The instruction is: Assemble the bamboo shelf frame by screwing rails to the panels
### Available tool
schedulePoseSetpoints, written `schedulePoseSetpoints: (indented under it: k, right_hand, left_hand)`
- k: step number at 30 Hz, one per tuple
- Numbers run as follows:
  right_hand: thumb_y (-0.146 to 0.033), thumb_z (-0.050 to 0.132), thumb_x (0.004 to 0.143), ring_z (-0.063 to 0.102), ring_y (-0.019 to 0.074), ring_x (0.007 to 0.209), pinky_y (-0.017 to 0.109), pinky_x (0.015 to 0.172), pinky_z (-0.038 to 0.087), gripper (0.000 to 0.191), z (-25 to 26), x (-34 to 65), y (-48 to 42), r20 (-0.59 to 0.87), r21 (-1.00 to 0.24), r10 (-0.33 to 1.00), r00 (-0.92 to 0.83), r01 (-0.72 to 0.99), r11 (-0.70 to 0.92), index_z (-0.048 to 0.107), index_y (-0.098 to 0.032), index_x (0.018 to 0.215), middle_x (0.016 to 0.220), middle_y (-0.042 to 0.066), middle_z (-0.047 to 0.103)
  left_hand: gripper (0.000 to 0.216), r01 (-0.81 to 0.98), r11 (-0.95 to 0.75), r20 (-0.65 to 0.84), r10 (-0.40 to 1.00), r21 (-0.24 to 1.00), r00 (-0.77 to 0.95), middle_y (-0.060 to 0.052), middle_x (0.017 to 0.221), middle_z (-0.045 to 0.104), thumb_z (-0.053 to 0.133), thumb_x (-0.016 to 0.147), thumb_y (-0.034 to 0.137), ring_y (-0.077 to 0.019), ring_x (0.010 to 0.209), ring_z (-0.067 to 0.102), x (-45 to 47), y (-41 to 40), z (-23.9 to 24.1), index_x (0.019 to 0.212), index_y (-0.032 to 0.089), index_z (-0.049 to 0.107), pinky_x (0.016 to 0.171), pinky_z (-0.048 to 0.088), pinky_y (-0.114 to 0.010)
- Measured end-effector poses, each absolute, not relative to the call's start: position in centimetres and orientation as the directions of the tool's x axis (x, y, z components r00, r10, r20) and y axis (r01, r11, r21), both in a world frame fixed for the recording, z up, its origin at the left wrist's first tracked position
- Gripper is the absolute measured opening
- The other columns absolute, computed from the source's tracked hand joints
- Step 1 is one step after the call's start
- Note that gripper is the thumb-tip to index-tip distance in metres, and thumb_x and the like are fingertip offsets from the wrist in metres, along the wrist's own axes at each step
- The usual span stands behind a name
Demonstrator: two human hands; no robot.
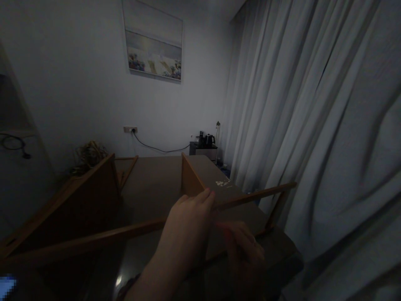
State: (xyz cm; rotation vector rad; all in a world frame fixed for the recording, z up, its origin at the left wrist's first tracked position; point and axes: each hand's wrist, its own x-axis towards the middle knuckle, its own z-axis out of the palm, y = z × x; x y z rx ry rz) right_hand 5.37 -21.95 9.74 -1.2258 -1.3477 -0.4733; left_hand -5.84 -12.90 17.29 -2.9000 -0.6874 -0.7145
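Note:
A long wooden rail (131, 230) crosses in front of me, part of a brown wooden furniture frame resting on a table. My left hand (189, 221) is closed over the rail, near the point where an upright wooden panel (192, 175) meets it. Just below and to the right, my right hand (246, 246) is held with thumb and fingers drawn together, close under the rail. It is dark and slightly blurred there, so anything between those fingertips cannot be made out. A ring shows on one right finger.
A larger wooden panel (78, 202) stands at the left. Small pale pieces (223, 183) lie on the brown tabletop (153, 175). Beyond it, a black kettle (209, 140) sits on a small cabinet (205, 151). Grey curtains (282, 104) hang along the right side.

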Motion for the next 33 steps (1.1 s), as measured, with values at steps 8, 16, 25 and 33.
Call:
schedulePoseSetpoints:
  k: [8, 16, 25, 33]
  right_hand:
    - [-0.01, 0.049, 0.092, 0.063, 0.0083, 0.075, 0.016, 0.069, 0.049, 0.018, 10.2, 4.9, -21.3, 0.914, -0.349, 0.335, 0.23, 0.867, 0.356, 0.063, -0.021, 0.093, 0.081, -0.002, 0.067]
    - [-0.033, 0.032, 0.101, 0.063, 0.0113, 0.078, 0.021, 0.069, 0.05, 0.033, 8.9, 5.3, -19.9, 0.892, -0.442, 0.345, 0.29, 0.712, 0.545, 0.06, -0.025, 0.087, 0.082, -0.001, 0.065]
    - [-0.026, 0.036, 0.1, 0.061, 0.0104, 0.072, 0.02, 0.064, 0.048, 0.025, 9.7, 5.2, -20.0, 0.918, -0.388, 0.256, 0.302, 0.814, 0.433, 0.06, -0.024, 0.092, 0.078, -0.002, 0.065]
    - [-0.012, 0.048, 0.093, 0.061, 0.0111, 0.068, 0.022, 0.061, 0.049, 0.024, 9.2, 5.9, -21.4, 0.958, -0.249, 0.225, 0.176, 0.902, 0.352, 0.062, -0.023, 0.109, 0.08, 0.0, 0.068]
  left_hand:
    - [0.04, 0.463, -0.886, 0.45, 0.423, 0.024, 0.786, -0.008, 0.135, 0.058, 0.052, 0.088, 0.014, -0.0239, 0.1, 0.068, -5.9, -12.9, 17.3, 0.128, 0.013, 0.055, 0.085, 0.056, -0.037]
    - [0.035, 0.46, -0.888, 0.453, 0.411, 0.003, 0.791, -0.007, 0.131, 0.061, 0.047, 0.091, 0.017, -0.0226, 0.096, 0.069, -5.8, -12.8, 17.1, 0.125, 0.014, 0.058, 0.083, 0.055, -0.037]
    - [0.037, 0.437, -0.9, 0.479, 0.378, -0.011, 0.792, -0.01, 0.13, 0.062, 0.049, 0.091, 0.019, -0.0249, 0.095, 0.069, -5.8, -12.7, 17.2, 0.126, 0.01, 0.057, 0.081, 0.057, -0.04]
    - [0.039, 0.456, -0.89, 0.462, 0.408, 0.008, 0.788, -0.011, 0.133, 0.06, 0.052, 0.088, 0.014, -0.0252, 0.095, 0.069, -5.7, -12.8, 17.1, 0.127, 0.01, 0.056, 0.081, 0.057, -0.041]
